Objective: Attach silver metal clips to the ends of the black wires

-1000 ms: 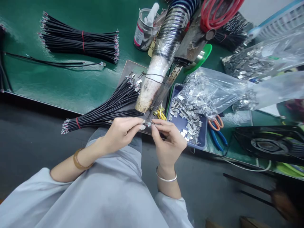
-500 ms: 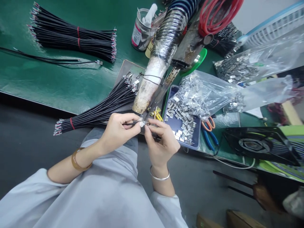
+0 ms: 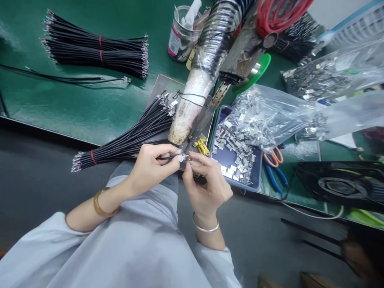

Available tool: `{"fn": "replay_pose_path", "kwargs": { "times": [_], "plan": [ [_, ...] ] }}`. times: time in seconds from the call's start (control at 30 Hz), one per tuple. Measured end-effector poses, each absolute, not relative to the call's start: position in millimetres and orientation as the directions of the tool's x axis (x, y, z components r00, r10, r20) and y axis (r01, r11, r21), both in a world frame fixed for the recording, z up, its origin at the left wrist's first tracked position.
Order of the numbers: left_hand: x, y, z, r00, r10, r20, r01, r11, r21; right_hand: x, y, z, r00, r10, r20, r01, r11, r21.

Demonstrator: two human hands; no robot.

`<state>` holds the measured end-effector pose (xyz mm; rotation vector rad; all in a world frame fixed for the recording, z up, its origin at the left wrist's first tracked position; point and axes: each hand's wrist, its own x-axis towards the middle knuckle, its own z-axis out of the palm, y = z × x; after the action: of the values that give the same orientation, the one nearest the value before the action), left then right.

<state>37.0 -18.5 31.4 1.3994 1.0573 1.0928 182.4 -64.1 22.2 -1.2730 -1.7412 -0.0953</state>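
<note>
My left hand [image 3: 151, 164] pinches the end of a thin black cable [image 3: 168, 157] at the table's near edge. My right hand [image 3: 207, 182] meets it fingertip to fingertip, pinching a small metal connector shell [image 3: 186, 157] against the cable's end. A banded bundle of black cables [image 3: 129, 140] lies just beyond my left hand, its far ends fanned on a metal plate [image 3: 162, 86]. A blue tray [image 3: 255, 176] of loose metal shells sits right of my right hand.
A foil-wrapped fume duct [image 3: 207, 60] and soldering fixture hang over the plate. Another cable bundle [image 3: 96, 50] lies at the back left on the green mat [image 3: 75, 100]. Clear bags of shells [image 3: 270, 114], pliers [image 3: 274, 170], a jar [image 3: 181, 36] and a fan [image 3: 339, 184] crowd the right.
My hands have stayed together at the table edge, the fingers only shifting slightly on the cable end and shell. The view has wobbled a little.
</note>
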Motion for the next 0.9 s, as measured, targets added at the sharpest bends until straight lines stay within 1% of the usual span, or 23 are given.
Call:
{"fn": "replay_pose_path", "kwargs": {
  "times": [0.07,0.13,0.2,0.27,0.33,0.4,0.43,0.47,0.5,0.57,0.6,0.63,0.7,0.83,0.9],
  "plan": [
    [36.8,-19.5,30.1,0.217,0.974,0.059,0.052,-0.072,0.996,184.1,-66.8,19.9,-0.022,0.713,0.7,0.772,0.458,-0.442],
    [36.1,-21.1,28.7,0.228,0.969,0.094,0.071,-0.113,0.991,186.0,-68.9,18.1,0.009,0.739,0.674,0.748,0.442,-0.495],
    [34.5,-23.2,27.5,0.249,0.954,0.164,0.113,-0.197,0.974,187.5,-69.4,17.9,0.078,0.781,0.62,0.707,0.395,-0.587],
    [31.9,-25.2,26.4,0.29,0.918,0.269,0.147,-0.321,0.936,188.5,-67.5,19.6,0.129,0.849,0.513,0.642,0.322,-0.696],
    [28.5,-26.6,25.4,0.317,0.87,0.376,0.159,-0.44,0.884,189.0,-63.7,22.0,0.116,0.913,0.392,0.553,0.268,-0.789],
    [25.0,-27.0,24.8,0.317,0.85,0.42,0.155,-0.484,0.861,189.3,-59.6,23.6,0.069,0.937,0.342,0.485,0.268,-0.833],
    [23.3,-26.8,24.7,0.316,0.859,0.402,0.147,-0.463,0.874,189.5,-58.1,23.8,0.05,0.93,0.364,0.486,0.296,-0.823],
    [21.8,-26.4,24.8,0.323,0.876,0.357,0.131,-0.415,0.9,189.9,-57.3,23.6,0.031,0.907,0.419,0.519,0.344,-0.783],
    [20.5,-26.0,25.1,0.34,0.894,0.292,0.108,-0.346,0.932,190.3,-57.3,23.3,0.005,0.871,0.492,0.578,0.399,-0.712],
    [19.0,-25.1,25.6,0.386,0.909,0.156,0.052,-0.19,0.98,191.0,-59.8,23.3,-0.056,0.777,0.627,0.71,0.472,-0.522],
    [18.8,-24.7,25.7,0.403,0.909,0.102,0.032,-0.125,0.992,191.1,-62.2,24.1,-0.073,0.733,0.676,0.76,0.48,-0.439],
    [18.9,-24.6,25.7,0.412,0.909,0.068,0.018,-0.083,0.996,190.9,-65.1,25.5,-0.072,0.703,0.708,0.793,0.471,-0.387],
    [19.6,-24.7,25.4,0.409,0.911,0.058,0.008,-0.068,0.998,189.4,-70.9,29.5,-0.049,0.693,0.719,0.818,0.441,-0.369],
    [20.8,-25.8,24.8,0.407,0.905,0.126,0.01,-0.142,0.99,183.7,-75.4,33.2,-0.096,0.773,0.627,0.791,0.441,-0.423],
    [20.9,-26.1,24.7,0.428,0.894,0.132,0.016,-0.153,0.988,181.5,-73.3,29.9,-0.102,0.805,0.585,0.77,0.436,-0.466]
  ]
}}
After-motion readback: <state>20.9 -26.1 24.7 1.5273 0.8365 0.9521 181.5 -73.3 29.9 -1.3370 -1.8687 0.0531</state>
